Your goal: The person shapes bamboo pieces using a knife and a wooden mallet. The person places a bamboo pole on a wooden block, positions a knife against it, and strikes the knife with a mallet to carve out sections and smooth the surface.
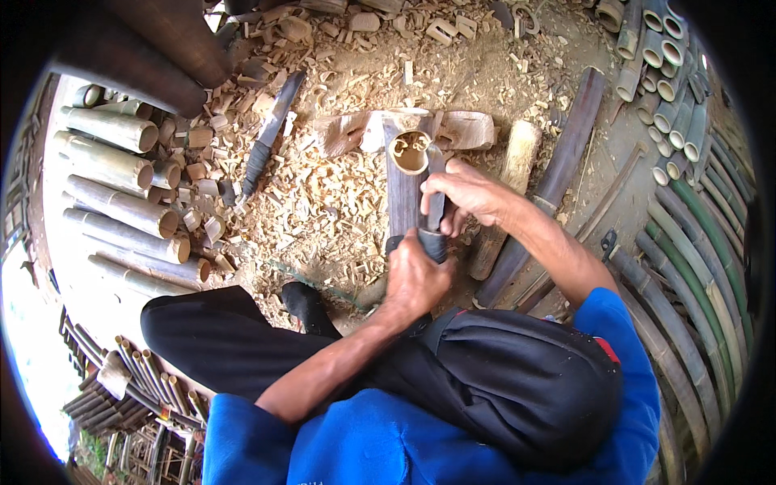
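We see no packages or signs | hollow brown bamboo tube [406,174] upright, open-topped | left hand [416,279], right hand [469,194]: fingers wrapped tight around knife [434,217].

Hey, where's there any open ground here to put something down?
Little bare room. One plain patch of packed ground lies between the long dark bamboo slat and the bamboo tube ends at right. Wood chips cover the middle; cut bamboo sections crowd the left, by the big knife.

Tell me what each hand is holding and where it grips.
Left hand grips the dark handle of a blade; right hand presses on the blade's back, against the upright bamboo tube.
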Tool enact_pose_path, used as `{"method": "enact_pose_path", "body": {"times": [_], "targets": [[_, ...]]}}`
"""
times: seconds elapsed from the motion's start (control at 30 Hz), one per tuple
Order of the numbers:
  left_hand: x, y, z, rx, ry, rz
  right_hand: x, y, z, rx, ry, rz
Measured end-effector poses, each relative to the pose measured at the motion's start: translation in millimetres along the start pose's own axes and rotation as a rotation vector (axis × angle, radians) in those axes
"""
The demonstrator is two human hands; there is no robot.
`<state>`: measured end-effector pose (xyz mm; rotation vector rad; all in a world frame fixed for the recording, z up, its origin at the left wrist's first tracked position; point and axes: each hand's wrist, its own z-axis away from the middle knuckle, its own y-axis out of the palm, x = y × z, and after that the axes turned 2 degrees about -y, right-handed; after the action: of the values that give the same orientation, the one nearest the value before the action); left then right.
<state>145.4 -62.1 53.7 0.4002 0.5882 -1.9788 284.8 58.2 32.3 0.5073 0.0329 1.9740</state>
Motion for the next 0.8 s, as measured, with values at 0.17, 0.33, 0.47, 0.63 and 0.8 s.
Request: {"method": "enact_pose_path", "body": {"times": [0.17, 0.33, 0.47, 0.63, 0.8], "targets": [[15, -43, 12, 0.141, 0.156, 0.085, -5, 44, 24, -0.220, -0.119, 0.097], [38, -108, -1, -0.039, 0.001, -0.011, -2, 66, -24, -0.037, -0.248, -0.361], [-24, -168, -13, -0.202, 0.139, -0.599, -9, 86, -35, 0.051, -0.495, -0.833], [-113, -173, 6, -0.394, 0.404, -1.216, -7, 90, -38, 0.424, -0.632, -1.303], [-118, -139, -4, -0.460, 0.733, -1.487, -12, 79, -46, 0.421, -0.523, -1.540]]}}
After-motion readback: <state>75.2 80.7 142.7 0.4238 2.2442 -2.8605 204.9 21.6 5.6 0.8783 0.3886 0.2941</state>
